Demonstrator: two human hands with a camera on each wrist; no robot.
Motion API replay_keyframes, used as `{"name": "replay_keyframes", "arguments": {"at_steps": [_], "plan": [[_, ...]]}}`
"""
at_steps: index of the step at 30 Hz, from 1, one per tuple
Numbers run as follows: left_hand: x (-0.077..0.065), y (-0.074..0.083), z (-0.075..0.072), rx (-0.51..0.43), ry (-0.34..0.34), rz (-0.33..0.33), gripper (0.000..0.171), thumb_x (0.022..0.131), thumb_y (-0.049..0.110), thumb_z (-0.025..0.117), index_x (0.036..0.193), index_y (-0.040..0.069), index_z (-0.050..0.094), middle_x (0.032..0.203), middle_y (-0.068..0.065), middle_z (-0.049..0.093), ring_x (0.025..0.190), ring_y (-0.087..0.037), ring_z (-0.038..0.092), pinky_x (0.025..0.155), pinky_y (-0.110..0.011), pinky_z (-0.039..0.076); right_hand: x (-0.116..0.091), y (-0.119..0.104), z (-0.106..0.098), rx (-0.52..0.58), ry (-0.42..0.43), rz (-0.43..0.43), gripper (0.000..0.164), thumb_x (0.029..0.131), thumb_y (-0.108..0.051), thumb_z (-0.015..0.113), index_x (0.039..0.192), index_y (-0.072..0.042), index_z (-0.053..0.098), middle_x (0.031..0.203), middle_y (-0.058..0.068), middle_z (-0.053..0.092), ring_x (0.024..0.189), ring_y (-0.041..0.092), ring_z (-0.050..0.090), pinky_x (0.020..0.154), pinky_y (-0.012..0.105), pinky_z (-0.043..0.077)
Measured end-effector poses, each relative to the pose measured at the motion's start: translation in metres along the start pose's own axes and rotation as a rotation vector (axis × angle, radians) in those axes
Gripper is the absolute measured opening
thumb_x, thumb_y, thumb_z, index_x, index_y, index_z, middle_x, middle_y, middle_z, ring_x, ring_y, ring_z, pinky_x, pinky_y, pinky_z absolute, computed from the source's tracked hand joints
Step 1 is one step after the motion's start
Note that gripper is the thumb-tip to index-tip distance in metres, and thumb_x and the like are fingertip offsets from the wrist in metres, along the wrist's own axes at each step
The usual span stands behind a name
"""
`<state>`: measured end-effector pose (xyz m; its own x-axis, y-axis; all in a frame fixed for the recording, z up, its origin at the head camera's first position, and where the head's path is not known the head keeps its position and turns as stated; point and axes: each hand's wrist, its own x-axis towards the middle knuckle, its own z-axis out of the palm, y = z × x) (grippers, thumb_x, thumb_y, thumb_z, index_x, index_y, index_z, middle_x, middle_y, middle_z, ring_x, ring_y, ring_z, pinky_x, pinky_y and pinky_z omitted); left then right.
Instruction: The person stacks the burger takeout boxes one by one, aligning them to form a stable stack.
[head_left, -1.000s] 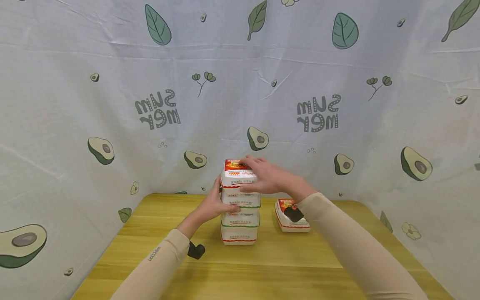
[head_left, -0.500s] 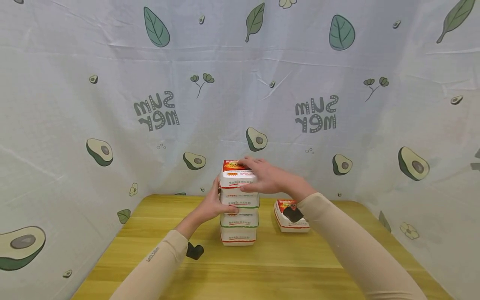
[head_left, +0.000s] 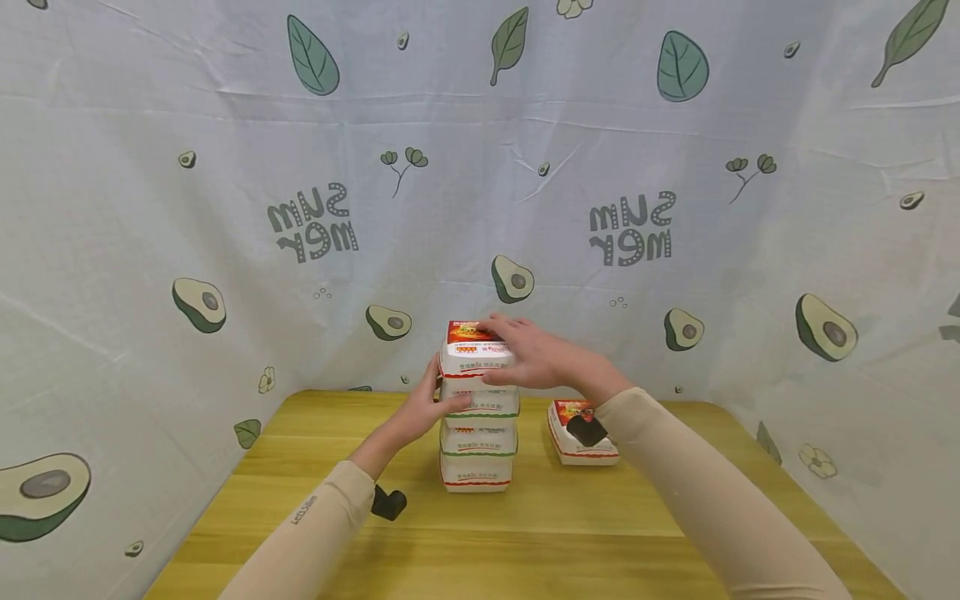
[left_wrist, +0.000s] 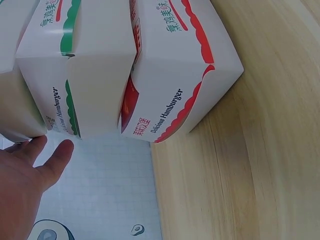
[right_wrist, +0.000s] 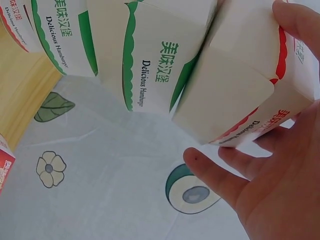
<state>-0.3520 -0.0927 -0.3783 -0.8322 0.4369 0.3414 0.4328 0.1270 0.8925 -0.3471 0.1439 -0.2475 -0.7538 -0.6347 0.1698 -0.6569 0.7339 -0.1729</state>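
Observation:
Several white cardboard hamburger boxes stand stacked on the table. The top box [head_left: 477, 362] has red trim and a burger picture; the second box [head_left: 487, 402] has green trim. Over the right part of the top box is my right hand [head_left: 543, 354], thumb at its front, gripping it; in the right wrist view one finger [right_wrist: 212, 172] is spread away from it. My left hand [head_left: 417, 412] lies along the stack's left side, thumb across the front of the second box. In the left wrist view its fingers [left_wrist: 59, 157] extend by the stack's side, fairly straight.
Another red-trimmed hamburger box [head_left: 581, 446] sits on the wooden table [head_left: 480, 550] to the right of the stack, partly covered by the right wrist's black camera [head_left: 587, 430]. Behind the table hangs a pale cloth [head_left: 450, 233] with avocado prints.
My left thumb has moved up the front of the stack, from near the joint below the second box onto its face. The right hand and the boxes have stayed in place.

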Motion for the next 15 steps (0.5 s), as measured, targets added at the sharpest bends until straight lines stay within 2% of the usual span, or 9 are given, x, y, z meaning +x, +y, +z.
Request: {"name": "replay_keyframes", "arguments": {"at_steps": [15], "plan": [[-0.0007,0.0011,-0.0013,-0.014,0.005,0.024,0.088,0.096,0.020,0.068,0.158,0.032,0.008,0.148,-0.009,0.039,0.134,-0.030,0.039,0.106,-0.055,0.043,-0.0001,-0.0016,0.0016,-0.009,0.012,-0.013,0.080,0.089,-0.056,0.067,0.156,-0.028,0.033,0.165,0.007,0.027,0.147,0.032,0.032,0.112,0.057,0.036]]}}
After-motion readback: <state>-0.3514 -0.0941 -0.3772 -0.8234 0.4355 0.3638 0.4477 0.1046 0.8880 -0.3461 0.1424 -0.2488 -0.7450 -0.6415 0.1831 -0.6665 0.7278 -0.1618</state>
